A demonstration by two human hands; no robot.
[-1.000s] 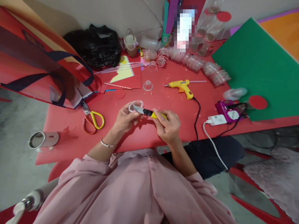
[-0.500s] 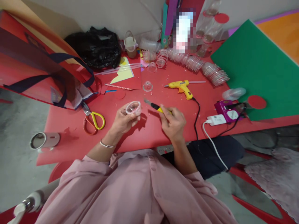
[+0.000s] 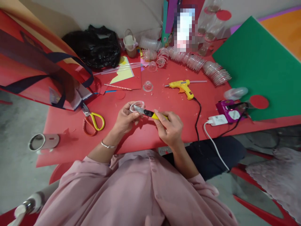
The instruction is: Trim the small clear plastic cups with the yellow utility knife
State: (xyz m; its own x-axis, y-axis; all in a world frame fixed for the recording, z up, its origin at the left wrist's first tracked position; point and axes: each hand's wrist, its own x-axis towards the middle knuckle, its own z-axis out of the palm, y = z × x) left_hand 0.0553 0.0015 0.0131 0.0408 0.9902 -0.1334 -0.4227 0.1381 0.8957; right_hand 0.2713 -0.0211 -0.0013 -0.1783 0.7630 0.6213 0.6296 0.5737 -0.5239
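Since 0.5 s ago: the R hand [image 3: 170,128] has come back in toward the L hand [image 3: 125,119], so the cutter [image 3: 148,113], which was held off w/ a gap, now has its blade over the mouth of the clear cup [image 3: 138,104] again, approx. same pose as 1.0 s ago. Cup's also been turned a bit, mouth angled diff. from the mid frame. My read: blade work on the cup is on again after a brief break; can't tell if the edge actually bites the plastic or just lies against it. Cup itself: small, see-through, round mouth w/ a paler rim, tilted, mouth facing up & toward the cam; the lower part's mostly hidden by the L hand, so no call on cuts or cracks. Cup pos.: held in the air above the tabletop [image 3: 145,136], approx. mid-width, nearer the front edge than the back. L fingers pinch the cup at its near side, thumb in front, rest wrapped behind/partly hidden. R fingers closed round the cutter's yellow handle, thumb on top, blade pointing L. Other stuff: a second clear cup [image 3: 148,86] sits just beyond the hands, toward the back edge; glue gun [image 3: 180,85] lies to its R, nozzle pointing L, cord running over the front edge; scissors [image 3: 90,115] lie L of the hands, toward the L edge; mug [image 3: 51,141] by the front L corner.
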